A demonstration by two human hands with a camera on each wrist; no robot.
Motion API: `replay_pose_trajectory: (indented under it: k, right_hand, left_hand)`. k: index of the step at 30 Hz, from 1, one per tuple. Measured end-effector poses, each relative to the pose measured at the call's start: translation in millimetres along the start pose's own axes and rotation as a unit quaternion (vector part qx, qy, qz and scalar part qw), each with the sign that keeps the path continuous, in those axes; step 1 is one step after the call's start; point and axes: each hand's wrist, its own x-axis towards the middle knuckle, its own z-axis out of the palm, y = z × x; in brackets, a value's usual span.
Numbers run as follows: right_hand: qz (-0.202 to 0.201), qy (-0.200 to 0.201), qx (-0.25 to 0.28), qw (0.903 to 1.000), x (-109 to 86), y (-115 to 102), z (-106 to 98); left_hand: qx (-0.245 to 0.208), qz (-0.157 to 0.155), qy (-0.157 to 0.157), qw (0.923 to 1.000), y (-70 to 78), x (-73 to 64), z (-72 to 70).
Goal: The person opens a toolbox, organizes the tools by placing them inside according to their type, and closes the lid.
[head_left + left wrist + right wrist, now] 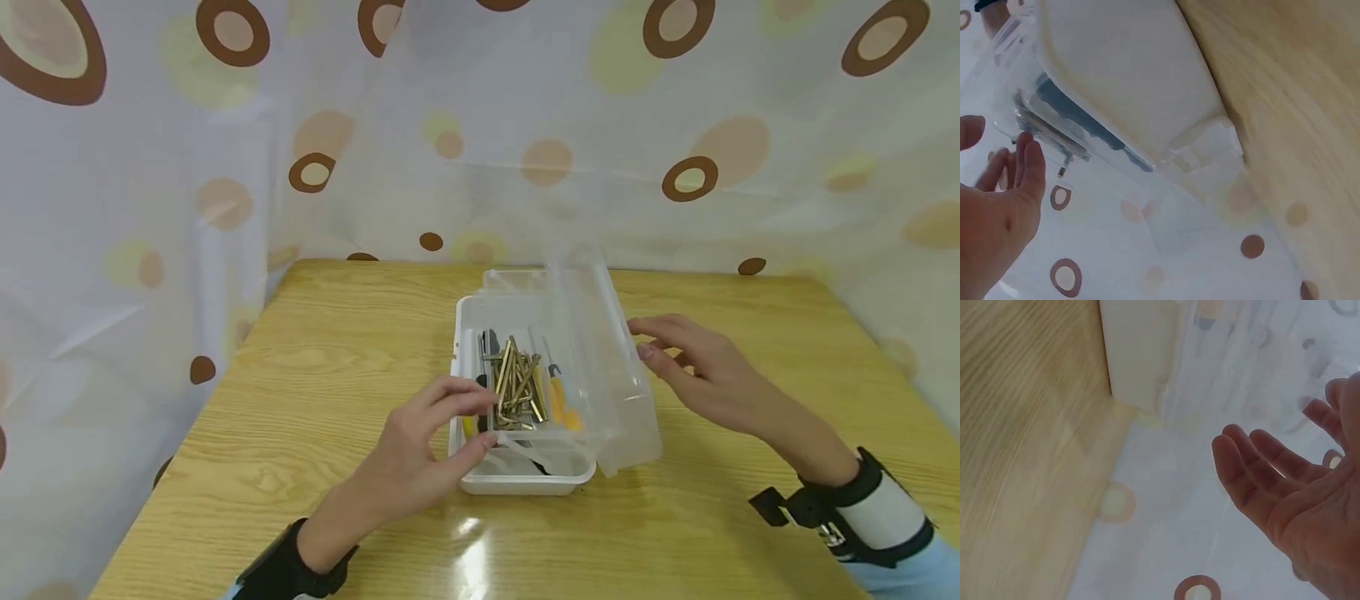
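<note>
A white plastic box (525,485) stands on the table with its clear lid (626,408) swung up and leaning right. In it, a heap of brass-coloured L-shaped metal pieces (517,379) lies in a clear inner tray (551,435). Beside the heap is a tool with an orange-yellow handle (557,400). My left hand (420,437) hovers over the box's near left side, thumb and fingers apart, fingertips by the tray. My right hand (712,375) is at the lid's right side, fingers loosely bent and fingertips close to its edge.
The wooden table (322,367) extends to both sides of the box. Behind and beside it hangs a white sheet (510,200) with brown and yellow spots. A strapped wrist camera (810,508) sits on my right forearm.
</note>
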Motion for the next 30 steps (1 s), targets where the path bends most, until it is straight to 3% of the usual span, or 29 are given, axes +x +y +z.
replay_pose_trajectory:
  k: [1,2,3,5,7,9,11,13,16,20,23,27,28,30]
  right_hand:
    - [-0.004,-0.003,-0.016,0.9999,3.4,-1.7,2.6]
    - [-0.01,-0.008,-0.03,0.9995,6.9,-3.4,4.8]
    - [-0.017,-0.012,-0.047,0.9987,10.1,-4.9,7.4]
    - [-0.029,-0.024,-0.073,0.9966,15.7,-9.5,11.7]
    - [-0.046,-0.03,-0.094,0.994,20.5,-12.9,16.8]
    - [-0.065,-0.028,-0.113,0.991,25.0,-16.4,22.6]
    - [-0.089,-0.026,-0.13,0.9872,29.5,-19.9,28.4]
    - [-0.096,-0.032,-0.147,0.984,34.2,-23.9,34.1]
    - [-0.075,-0.059,-0.165,0.9816,40.3,-33.0,40.2]
    - [-0.042,-0.09,-0.18,0.9787,45.7,-42.9,44.2]
    - [-0.032,-0.096,-0.182,0.9781,47.1,-46.5,46.4]
    - [-0.025,-0.091,-0.17,0.981,43.6,-48.9,46.9]
    - [-0.023,-0.087,-0.166,0.9819,42.3,-49.3,46.7]
    - [-0.023,-0.082,-0.161,0.9832,40.0,-50.2,46.1]
  left_hand:
    - [-0.046,-0.063,0.005,0.9969,2.7,-0.8,-1.6]
    - [-0.088,-0.13,0.015,0.9875,5.3,-1.0,-3.3]
    - [-0.126,-0.195,0.027,0.9724,8.1,-0.9,-5.4]
    - [-0.193,-0.299,0.041,0.9336,12.9,0.4,-10.8]
    - [-0.228,-0.362,0.049,0.9026,15.3,1.8,-14.9]
    - [-0.242,-0.385,0.042,0.8897,15.4,1.8,-17.4]
    - [-0.245,-0.395,0.024,0.8848,14.0,0.5,-19.1]
    - [-0.238,-0.401,0.002,0.8849,13.0,-1.0,-21.0]
    - [-0.218,-0.396,-0.027,0.8916,12.2,-2.9,-24.3]
    - [-0.201,-0.384,-0.039,0.9004,10.6,-3.2,-25.0]
    - [-0.23,-0.393,-0.022,0.89,9.5,-2.3,-22.9]
    - [-0.291,-0.417,0.007,0.861,10.6,-0.3,-17.6]
    - [-0.296,-0.419,0.007,0.8585,11.4,0.0,-16.3]
    - [-0.287,-0.42,-0.002,0.8611,13.2,0.9,-13.3]
